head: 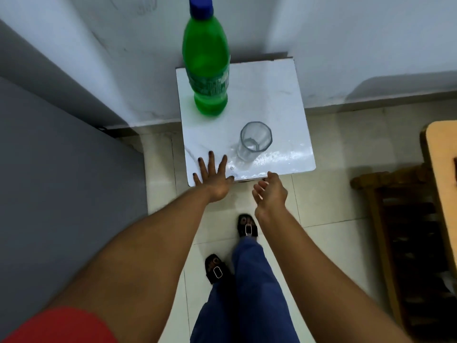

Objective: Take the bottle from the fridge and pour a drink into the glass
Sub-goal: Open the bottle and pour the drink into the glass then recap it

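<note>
Cropping bottle [205,63] cap at frame top | glass [254,142] contents unclear — hands blurred

A small white tabletop [277,95] stands against the wall on a pale tiled floor [333,194]. On it, a capped green bottle [206,70] stands upright toward the far left, and an empty clear glass [254,142] stands nearer the front edge, well apart.

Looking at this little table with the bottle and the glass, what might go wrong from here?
The glass stands near the front edge of the small white table, close to both open hands, so a careless reach might knock it off. The tall green bottle is still capped and could tip if bumped. The tabletop looks glossy, perhaps wet, near the glass, so things may slide.
</note>
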